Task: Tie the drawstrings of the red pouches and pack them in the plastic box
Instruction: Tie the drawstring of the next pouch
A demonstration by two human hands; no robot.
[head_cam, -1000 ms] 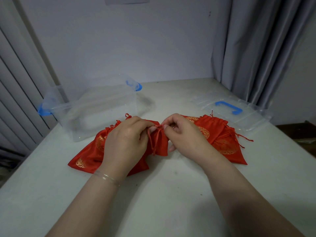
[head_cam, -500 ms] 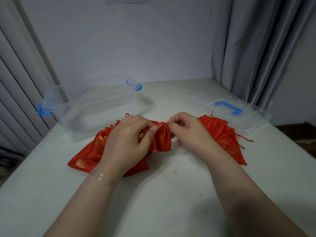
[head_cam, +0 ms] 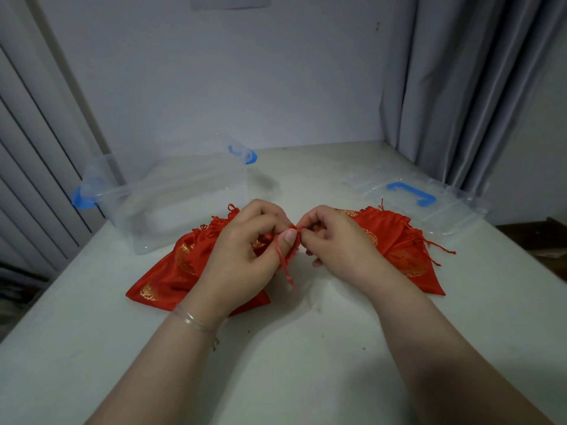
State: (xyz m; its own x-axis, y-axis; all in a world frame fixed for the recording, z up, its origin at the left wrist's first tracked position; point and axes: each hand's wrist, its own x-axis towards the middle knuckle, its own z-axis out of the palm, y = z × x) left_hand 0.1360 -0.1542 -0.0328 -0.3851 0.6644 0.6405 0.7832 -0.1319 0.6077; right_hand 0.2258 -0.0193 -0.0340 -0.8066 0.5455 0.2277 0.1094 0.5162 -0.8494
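Observation:
Red satin pouches with gold print lie on the white table [head_cam: 276,363]: one group under my left hand [head_cam: 242,256], with a pouch [head_cam: 171,271] spread to the left, and another pouch [head_cam: 399,240] behind my right hand [head_cam: 337,240]. Both hands pinch the red drawstring [head_cam: 283,262] at the gathered mouth of a pouch between them. The string loops over my left thumb and hangs down toward the table. The clear plastic box [head_cam: 171,204] with blue latches stands open at the back left; I see nothing inside it.
The box's clear lid [head_cam: 429,204] with a blue handle lies flat at the back right. Grey curtains hang at the right, vertical blinds at the left, a wall behind. The table's right edge drops off beside the lid.
The pouch mouth has drawn tighter between my hands, hiding most of its fabric. The drawstring now wraps over my left thumb and dangles lower. Both hands stayed nearly in place.

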